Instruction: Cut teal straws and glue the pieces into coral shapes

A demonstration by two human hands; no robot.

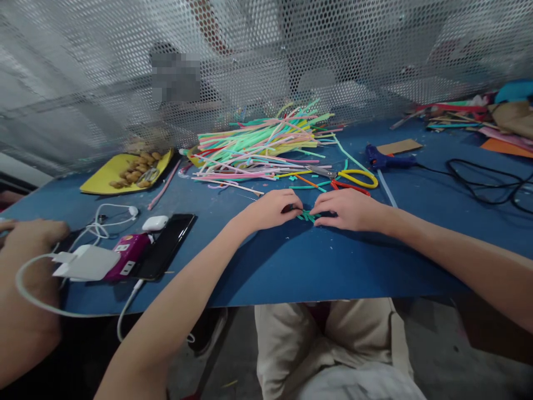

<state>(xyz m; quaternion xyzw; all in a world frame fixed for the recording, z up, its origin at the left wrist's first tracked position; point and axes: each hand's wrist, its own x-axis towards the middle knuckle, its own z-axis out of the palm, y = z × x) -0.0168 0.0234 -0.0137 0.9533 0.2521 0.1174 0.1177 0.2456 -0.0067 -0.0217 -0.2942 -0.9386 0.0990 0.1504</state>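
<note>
My left hand (277, 210) and my right hand (347, 210) rest close together on the blue table, fingertips pinched inward. Between them lie several short green pipe cleaner pieces (307, 216), and the fingers of both hands press on these. How firmly each piece is held is partly hidden by the fingers. Just beyond my right hand are open scissors (333, 174) with one yellow and one red handle. A big pile of pipe cleaners (266, 141) in green, pink, yellow and white lies behind my hands, some small cut bits at its front.
To the right are a blue glue gun (387, 159) with a black cord and a cardboard strip (400, 146). On the left sit a phone (169, 244), a purple power adapter (129, 255), white cables, and a yellow tray (97, 178) of brown items. Another person's arm (29, 289) rests far left.
</note>
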